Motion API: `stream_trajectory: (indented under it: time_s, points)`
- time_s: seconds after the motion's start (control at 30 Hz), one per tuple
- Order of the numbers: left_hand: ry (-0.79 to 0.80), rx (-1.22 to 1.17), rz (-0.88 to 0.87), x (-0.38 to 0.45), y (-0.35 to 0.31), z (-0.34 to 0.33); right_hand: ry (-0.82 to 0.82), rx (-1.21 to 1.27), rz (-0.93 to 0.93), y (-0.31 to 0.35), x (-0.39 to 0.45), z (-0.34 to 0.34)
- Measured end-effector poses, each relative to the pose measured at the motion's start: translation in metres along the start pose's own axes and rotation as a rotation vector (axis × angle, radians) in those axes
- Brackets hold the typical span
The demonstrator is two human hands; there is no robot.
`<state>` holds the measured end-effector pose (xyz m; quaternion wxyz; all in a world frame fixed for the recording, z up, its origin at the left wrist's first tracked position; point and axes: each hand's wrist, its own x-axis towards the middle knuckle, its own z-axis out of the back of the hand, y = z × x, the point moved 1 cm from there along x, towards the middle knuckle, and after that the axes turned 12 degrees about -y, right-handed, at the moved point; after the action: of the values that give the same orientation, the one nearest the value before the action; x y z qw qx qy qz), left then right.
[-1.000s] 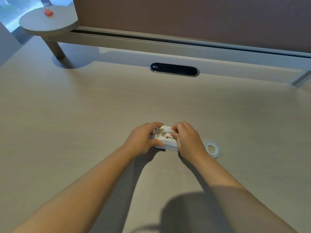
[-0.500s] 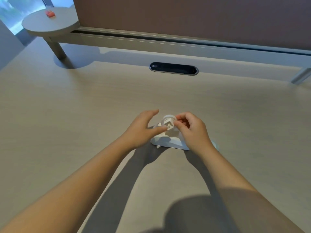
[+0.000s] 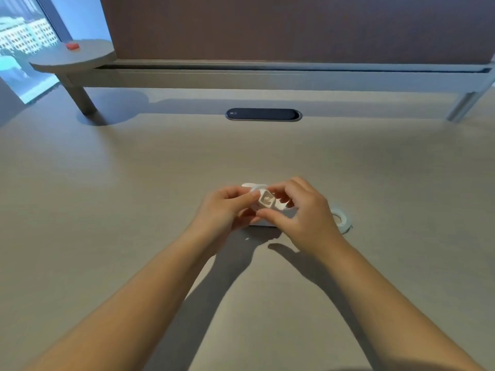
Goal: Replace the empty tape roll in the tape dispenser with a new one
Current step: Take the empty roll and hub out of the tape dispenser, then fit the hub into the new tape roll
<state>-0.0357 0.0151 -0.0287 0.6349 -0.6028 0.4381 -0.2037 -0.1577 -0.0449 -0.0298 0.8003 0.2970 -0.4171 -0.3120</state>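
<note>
both hands meet over the white tape dispenser (image 3: 263, 223) sitting on the worktop (image 3: 134, 196). left hand (image 3: 225, 210) and right hand (image 3: 302, 212) each pinch the small empty tape roll (image 3: 266, 200) between thumb and fingers, held just above the dispenser. the new tape roll (image 3: 341, 219) lies flat right beside the right hand.
</note>
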Motion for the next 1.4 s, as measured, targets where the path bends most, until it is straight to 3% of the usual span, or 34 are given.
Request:
stream_trajectory:
  time_s: [0.43,0.53,0.77,0.97,1.13,1.27,1.4]
  points:
    - [-0.036,0.115,-0.156,-0.029,0.045,-0.003,-0.027,-0.198,0.031,0.004,-0.055,-0.002]
    - [-0.084,0.274,-0.205,-0.026,0.055,-0.008,-0.101,-0.143,-0.064,-0.004,-0.061,0.010]
    - [-0.199,0.776,-0.586,-0.028,0.070,-0.025,-0.253,-0.107,-0.233,-0.031,-0.076,0.048]
    - [-0.254,0.943,-0.749,-0.029,0.067,-0.037,-0.338,-0.001,-0.370,-0.053,-0.078,0.066]
    - [-0.133,0.998,-0.864,-0.026,0.056,-0.073,-0.399,-0.006,-0.394,-0.071,-0.073,0.084]
    - [0.031,1.174,-0.948,-0.011,0.060,-0.108,-0.377,-0.054,-0.407,-0.082,-0.070,0.094]
    - [0.052,1.398,-0.958,0.001,0.068,-0.126,-0.372,-0.048,-0.466,-0.093,-0.071,0.096]
